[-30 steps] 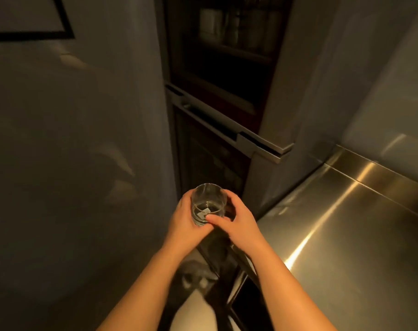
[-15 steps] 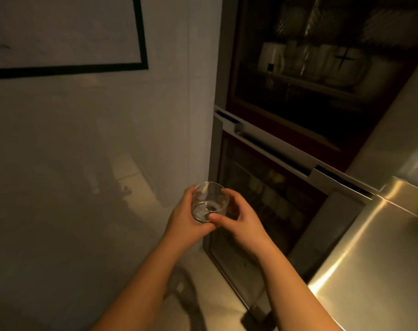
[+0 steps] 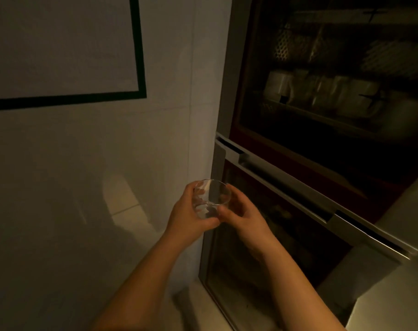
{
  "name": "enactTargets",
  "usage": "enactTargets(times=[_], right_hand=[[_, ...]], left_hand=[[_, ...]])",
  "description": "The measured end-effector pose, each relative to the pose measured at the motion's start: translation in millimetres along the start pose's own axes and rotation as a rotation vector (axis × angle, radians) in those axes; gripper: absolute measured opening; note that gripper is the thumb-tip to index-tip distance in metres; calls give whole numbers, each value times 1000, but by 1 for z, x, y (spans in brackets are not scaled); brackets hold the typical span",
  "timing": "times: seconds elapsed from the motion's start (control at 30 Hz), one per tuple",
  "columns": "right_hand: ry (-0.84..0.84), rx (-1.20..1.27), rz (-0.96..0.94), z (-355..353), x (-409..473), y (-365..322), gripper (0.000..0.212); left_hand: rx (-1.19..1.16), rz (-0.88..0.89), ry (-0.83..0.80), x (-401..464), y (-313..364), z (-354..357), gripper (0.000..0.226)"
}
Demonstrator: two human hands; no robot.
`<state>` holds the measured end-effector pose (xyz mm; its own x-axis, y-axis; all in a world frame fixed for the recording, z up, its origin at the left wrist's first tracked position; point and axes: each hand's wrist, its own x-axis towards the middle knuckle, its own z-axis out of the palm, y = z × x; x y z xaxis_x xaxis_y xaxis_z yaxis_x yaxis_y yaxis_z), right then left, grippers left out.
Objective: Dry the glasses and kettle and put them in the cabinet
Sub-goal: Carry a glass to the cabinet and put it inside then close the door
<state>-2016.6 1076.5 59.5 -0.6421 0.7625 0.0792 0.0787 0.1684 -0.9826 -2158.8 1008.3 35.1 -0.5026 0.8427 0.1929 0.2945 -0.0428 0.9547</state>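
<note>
No legible text or labels; view perhaps too dim.

Both bare forearms extend forward, hands raised together; left hand [image 3: 187, 211] cups a small clear drinking glass [image 3: 210, 199] with curled fingers, right hand [image 3: 245, 218] pinches its opposite side

both hands, left hand [image 3: 188, 211] and right hand [image 3: 245, 218], grip a clear glass [image 3: 211, 198] before the dim glass-fronted cabinet [image 3: 322, 96]; pale cups [image 3: 322, 91] shelved inside.
</note>
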Motion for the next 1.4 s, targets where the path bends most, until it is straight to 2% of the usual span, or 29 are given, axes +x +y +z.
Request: enactTargets(times=[0.1,0.2,0.27,0.4,0.57,0.73,0.97,1.13,1.4], right_hand=[[171,161,64,-10,36,3,72],[350,395,146,-25,68,4,58],[408,574,181,-35,84,8,57],[508,805,174,-46,105,13,72],[586,1089,60,-55,115,7,64],[631,1180,41,-45,123,2,76],[725,1149,48,-39,122,-7,76],[686,1205,83,-22,106,-14,83],[576,1315,161,22,40,-33,73]], left_hand=[[9,1,48,34,-3,6,85],[29,11,60,63,-7,16,85],[23,6,45,80,-10,23,92],[27,21,40,103,-12,35,93],[38,28,34,119,-18,44,87],[16,15,58,117,-19,45,86],[8,-9,105,99,-20,21,95],[33,-11,174,80,-11,-2,84],[53,7,312,5,6,-47,86]])
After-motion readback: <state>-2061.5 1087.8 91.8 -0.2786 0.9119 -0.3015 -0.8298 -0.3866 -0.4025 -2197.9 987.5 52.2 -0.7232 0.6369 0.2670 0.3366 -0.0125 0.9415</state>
